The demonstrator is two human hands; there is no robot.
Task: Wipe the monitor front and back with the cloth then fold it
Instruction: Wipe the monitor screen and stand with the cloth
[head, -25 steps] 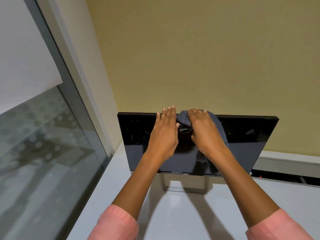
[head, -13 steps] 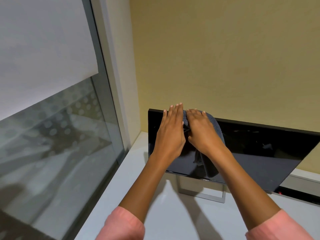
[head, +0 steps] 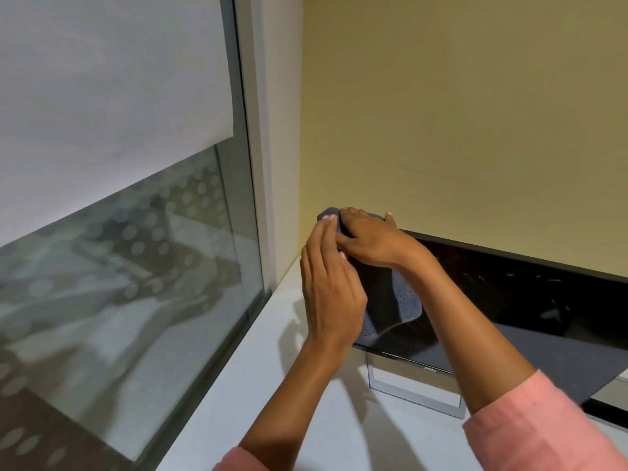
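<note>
A black monitor (head: 526, 294) stands on a silver stand (head: 414, 392) on the white desk (head: 299, 413), against a yellow wall. A grey cloth (head: 402, 297) is draped over the monitor's top-left corner and hangs down the front of the screen. My right hand (head: 372, 241) grips the cloth at the top edge, fingers curled over it. My left hand (head: 329, 290) is just left of it, with straight fingers reaching up and touching the cloth at the corner. The monitor's back is hidden.
A glass window (head: 129, 273) with a dotted film and a white roller blind (head: 102, 79) fills the left side, right next to the desk's left edge. The monitor's left corner sits close to the window frame (head: 258, 164).
Both hands and the cloth have slid left along the monitor's top edge to its left corner. The cloth now wraps over that corner. The view has turned left.
</note>
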